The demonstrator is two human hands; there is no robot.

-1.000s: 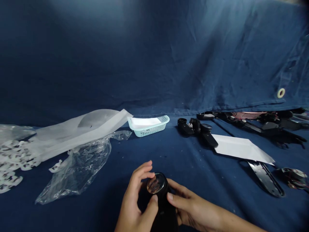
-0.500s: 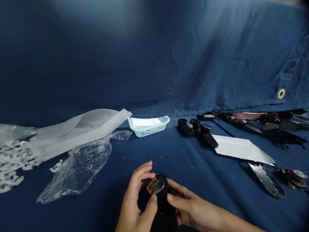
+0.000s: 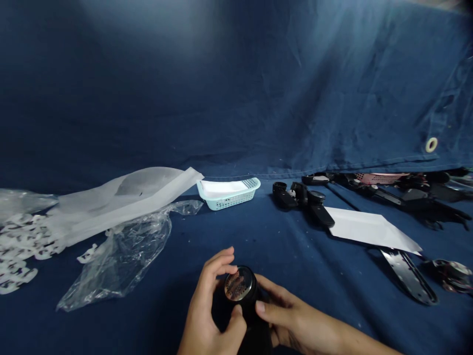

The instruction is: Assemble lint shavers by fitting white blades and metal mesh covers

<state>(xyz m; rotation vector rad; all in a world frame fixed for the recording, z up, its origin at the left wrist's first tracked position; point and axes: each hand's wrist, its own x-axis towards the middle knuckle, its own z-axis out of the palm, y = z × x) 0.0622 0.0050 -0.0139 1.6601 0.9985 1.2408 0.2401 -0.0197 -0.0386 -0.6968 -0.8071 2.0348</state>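
Low in the middle of the head view is a black fabric shaver (image 3: pixel 253 315) with a round, shiny, perforated metal head facing up. My left hand (image 3: pixel 211 315) curves around the head from the left, closed, with fingertips at its far rim and the thumb pressed on the near side. On the right, my right hand (image 3: pixel 291 315) is wrapped round the black body, its thumb lying along the side just below the head. The lower end of the shaver runs out of the frame, and some of my right fingers are hidden behind it.
A light-blue basket (image 3: pixel 232 201) with white paper in it stands ahead. To the left lie a white foam sheet (image 3: pixel 121 207), clear plastic bags (image 3: pixel 125 261) and small white pieces (image 3: pixel 25 241). Black parts (image 3: pixel 306 202), white paper (image 3: pixel 369 228) and a pink basket (image 3: pixel 382 178) are at right.
My left thumb has shifted slightly down and to the right on the shaver's near side. The shaver's head has barely moved, and both hands keep their hold.
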